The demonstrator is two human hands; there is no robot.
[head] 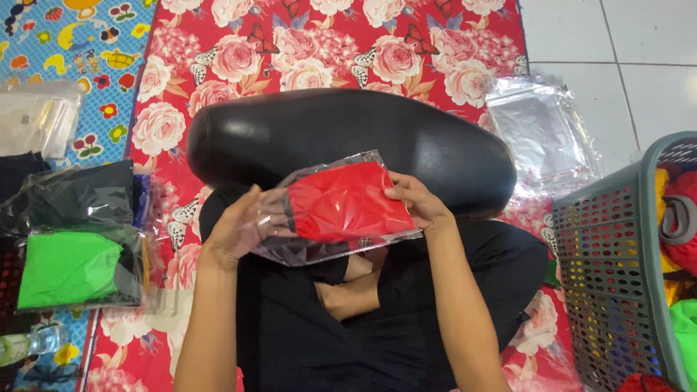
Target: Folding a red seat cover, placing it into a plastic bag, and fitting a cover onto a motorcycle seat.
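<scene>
Underneath everything, a red mat (319, 43) printed with roses is lying spread over the floor, and the work is being done just above the lap of a person sitting cross-legged in black. A clear plastic bag (341, 207) with a folded red garment (345, 202) inside is being held between both hands, its long axis running left to right and tilting slightly up toward the right. The left hand (236, 229) is being closed around the bag's left end, while the right hand (414, 199) is gripping the upper right corner; both are touching it equally. Just beyond, a black padded cushion (348, 138) is lying crosswise. Bagged green and black garments (72, 239) are being kept at the left, a grey basket (617, 261) at the right, empty clear bags (541, 134) farther off on white tile.
</scene>
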